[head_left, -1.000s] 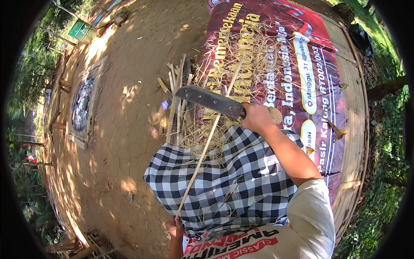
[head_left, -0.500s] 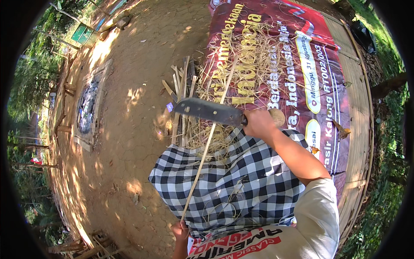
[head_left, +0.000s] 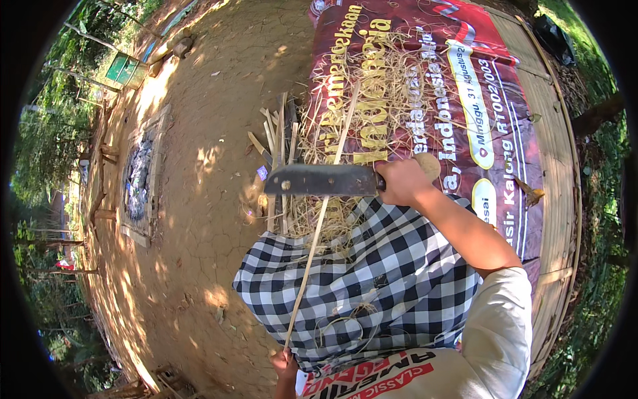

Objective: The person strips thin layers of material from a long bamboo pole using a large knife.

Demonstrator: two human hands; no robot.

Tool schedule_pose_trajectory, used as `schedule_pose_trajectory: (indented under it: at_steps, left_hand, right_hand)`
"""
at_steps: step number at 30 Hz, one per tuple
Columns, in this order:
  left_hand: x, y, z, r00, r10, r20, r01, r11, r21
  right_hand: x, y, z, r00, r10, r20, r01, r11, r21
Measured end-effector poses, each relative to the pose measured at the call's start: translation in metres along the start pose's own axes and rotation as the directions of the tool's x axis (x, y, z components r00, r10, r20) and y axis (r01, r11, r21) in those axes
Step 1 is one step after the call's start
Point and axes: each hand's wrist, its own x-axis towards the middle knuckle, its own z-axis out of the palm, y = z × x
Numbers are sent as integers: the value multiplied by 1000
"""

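Observation:
My right hand (head_left: 404, 183) is closed round the handle of a large machete (head_left: 325, 181). Its broad dark blade points left and lies across a long, thin bamboo strip (head_left: 310, 266). What seems to be the round tan butt of the handle shows past my hand. Low in the picture, my left hand (head_left: 284, 364) pinches the near end of that strip. From there the strip slants up and away over my lap, passes under the blade and ends above the banner. A black-and-white checked cloth (head_left: 359, 286) covers my lap, with a few curled shavings on it.
Ahead, a dark red printed banner (head_left: 419, 86) is spread over a bamboo platform (head_left: 555, 219) and strewn with pale shavings (head_left: 385, 80). Several split bamboo pieces (head_left: 292, 136) lie at its left edge. Bare earth (head_left: 199, 186) stretches left, with a framed ash pit (head_left: 139, 173).
The machete blade has turned from slanted to nearly level and still crosses the strip. Both hands keep their hold. The whole view has shifted slightly.

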Motion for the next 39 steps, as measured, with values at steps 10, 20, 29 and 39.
schedule_pose_trajectory:
  at_steps: [10, 20, 29, 39]
  left_hand:
    - [14, -2, -1, 999, 36, 8, -37, 987, 159]
    - [6, 11, -6, 998, 9, 65, -13, 998, 58]
    - [4, 4, 2, 994, -81, 72, 94, 977, -190]
    - [4, -59, -11, 971, -126, 205, 168, 966, -198]
  right_hand:
    - [11, 58, 4, 966, 248, -71, -250, 968, -21]
    - [17, 103, -12, 758, 638, -133, -628, 770, 113]
    - [-2, 76, -28, 645, 738, -200, -542, 625, 561]
    - [-3, 65, -21, 640, 733, -232, -394, 572, 720]
